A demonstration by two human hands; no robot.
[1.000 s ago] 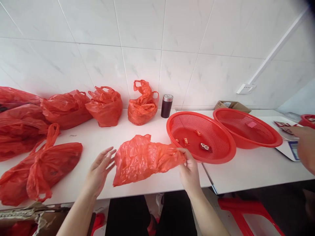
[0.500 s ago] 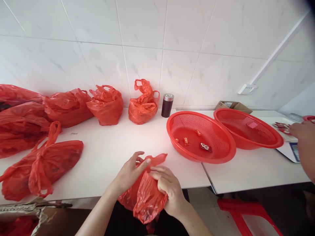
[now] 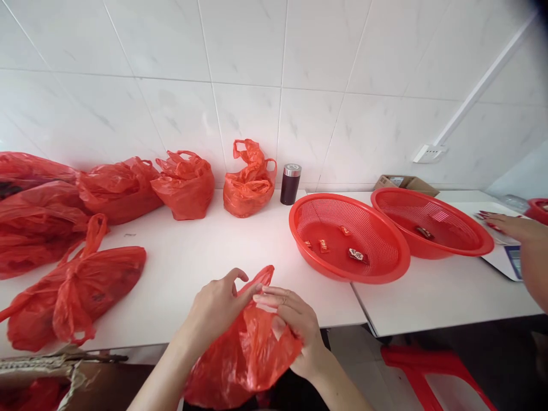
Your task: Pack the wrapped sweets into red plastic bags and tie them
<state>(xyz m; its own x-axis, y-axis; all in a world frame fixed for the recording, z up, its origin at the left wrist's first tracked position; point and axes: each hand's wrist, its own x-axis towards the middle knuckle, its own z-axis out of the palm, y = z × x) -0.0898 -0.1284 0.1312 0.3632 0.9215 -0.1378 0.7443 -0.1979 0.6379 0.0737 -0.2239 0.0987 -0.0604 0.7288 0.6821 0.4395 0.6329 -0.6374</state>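
A thin red plastic bag (image 3: 240, 359) hangs at the table's front edge between my hands. My left hand (image 3: 220, 302) is at its upper left, thumb stretched toward the right fingertips and pinching the film. On the other side my right hand (image 3: 295, 325) is closed on the bag's top, a fold of film caught in its curled fingers. To the right of my hands stands a red perforated basket (image 3: 312, 265) with several small wrapped packets on its bottom, one of them a dark packet with white print (image 3: 356, 254).
Filled red bags (image 3: 77, 285) line the left side and the wall. A dark tumbler (image 3: 290, 185) stands behind the basket. At right are a second red basket (image 3: 458, 242), a scale (image 3: 509, 262) and a co-worker's hand (image 3: 514, 225). An open carton (image 3: 81, 385) sits lower left.
The bag has spread wider and lower between my hands, and its upright tip has shifted left. A dark packet now lies in the second basket. The co-worker's hand has moved left over the scale.
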